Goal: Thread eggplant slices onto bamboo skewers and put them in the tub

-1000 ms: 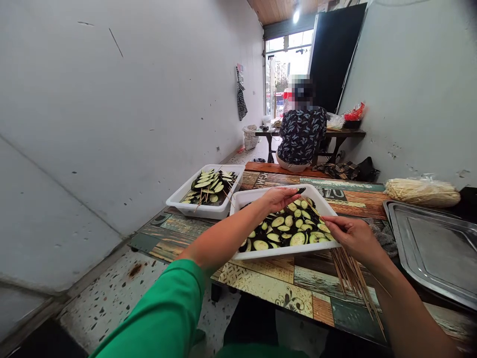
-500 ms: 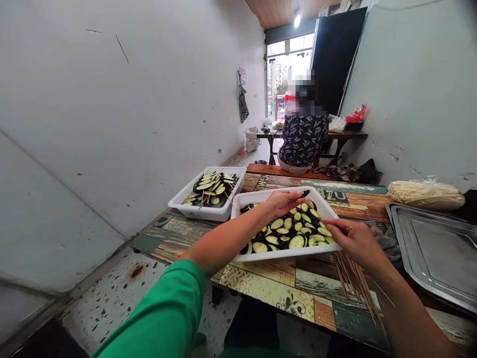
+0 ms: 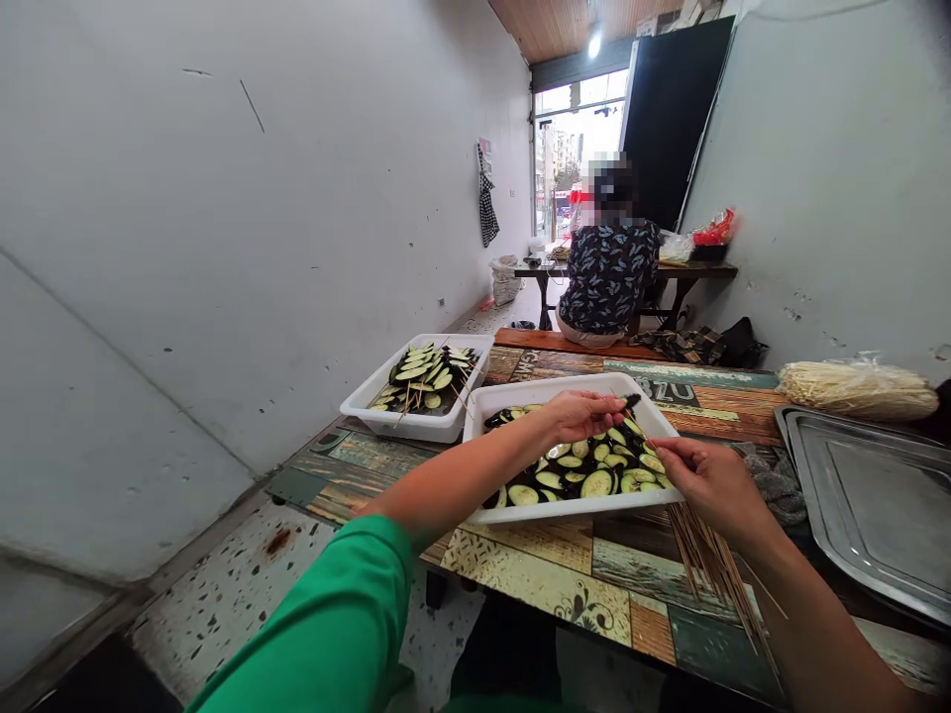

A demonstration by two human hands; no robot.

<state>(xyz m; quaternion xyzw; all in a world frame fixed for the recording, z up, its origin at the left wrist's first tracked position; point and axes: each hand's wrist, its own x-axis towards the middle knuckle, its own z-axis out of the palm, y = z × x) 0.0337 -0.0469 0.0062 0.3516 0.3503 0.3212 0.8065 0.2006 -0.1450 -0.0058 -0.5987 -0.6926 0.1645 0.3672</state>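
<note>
Over a white tub (image 3: 550, 511) of eggplant slices (image 3: 596, 483) in liquid, my left hand (image 3: 583, 414) pinches a dark-skinned eggplant slice (image 3: 632, 401). My right hand (image 3: 698, 469) is closed on a thin bamboo skewer (image 3: 640, 428) at the tub's right side. The skewer points up and left toward that slice; whether its tip is inside the slice is too small to tell. A bundle of bamboo skewers (image 3: 720, 579) lies on the table below my right hand.
A second white tub (image 3: 397, 424) at the left holds skewered eggplant slices (image 3: 425, 368). Metal trays (image 3: 877, 495), a grey cloth (image 3: 773, 482) and a bagged pale bundle (image 3: 858, 388) are on the right. Beyond the table, a person (image 3: 613, 277) sits facing away.
My left hand has moved slightly right and down with the eggplant slice, closer to my right hand. The right hand has hardly moved; the whole view shifts slightly.
</note>
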